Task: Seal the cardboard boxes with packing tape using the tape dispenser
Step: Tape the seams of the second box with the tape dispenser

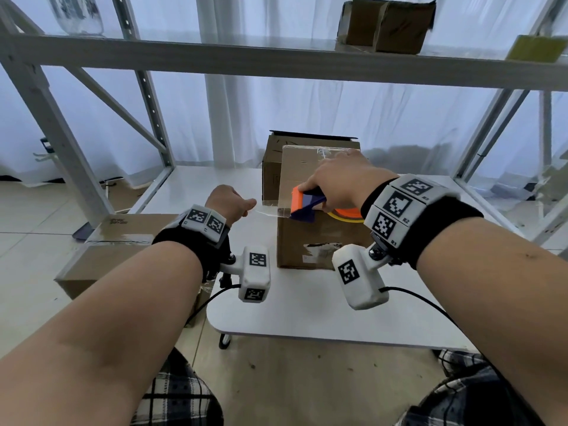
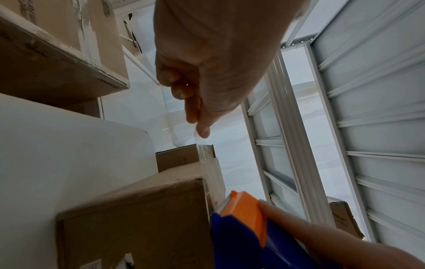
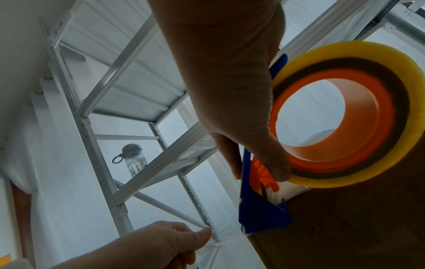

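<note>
Second box [image 1: 272, 167] close behind the cardboard box [image 1: 310, 238] at mid-tabletop [image 1: 307, 315], shelf rack [image 1: 276, 61] overhead; right hand [image 1: 341, 179] grips the tape dispenser [image 1: 307, 204] on the box's top, left hand [image 1: 230, 204] beside it pinches the tape strip [image 1: 270, 210].

The bare near part of the white rounded table [image 1: 295, 312] lies open in front of the upright brown cardboard box [image 1: 310, 238], and a second brown cardboard box [image 1: 272, 167] stands close behind it. To the left, a clear tape strip [image 1: 270, 209] stretches between the left hand [image 1: 229, 202] and the orange-and-blue tape dispenser [image 1: 305, 206], barring that gap. A taped flat cardboard box [image 1: 101, 250] fills the floor left of the table, and the grey metal shelf beam [image 1: 276, 61] crosses overhead.
</note>
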Tool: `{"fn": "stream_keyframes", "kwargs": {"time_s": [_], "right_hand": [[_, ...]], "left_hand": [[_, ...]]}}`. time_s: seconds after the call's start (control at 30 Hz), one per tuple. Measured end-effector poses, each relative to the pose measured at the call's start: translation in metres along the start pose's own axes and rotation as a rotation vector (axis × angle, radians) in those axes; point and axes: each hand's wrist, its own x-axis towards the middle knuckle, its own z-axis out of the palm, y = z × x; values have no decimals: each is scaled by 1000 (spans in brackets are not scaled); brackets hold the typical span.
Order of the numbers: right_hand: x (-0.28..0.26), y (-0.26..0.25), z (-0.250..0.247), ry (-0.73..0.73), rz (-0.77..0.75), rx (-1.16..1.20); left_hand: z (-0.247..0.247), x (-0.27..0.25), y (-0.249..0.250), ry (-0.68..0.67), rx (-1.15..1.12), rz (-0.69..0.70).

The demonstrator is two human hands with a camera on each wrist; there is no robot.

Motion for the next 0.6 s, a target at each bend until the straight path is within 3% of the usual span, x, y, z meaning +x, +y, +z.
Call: {"fn": "stream_keyframes", "kwargs": {"time_s": [0.6], "right_hand": [[7,8,12,-22,-3,85]], "left_hand": [[27,5,-9,-46,31,-56]]}}
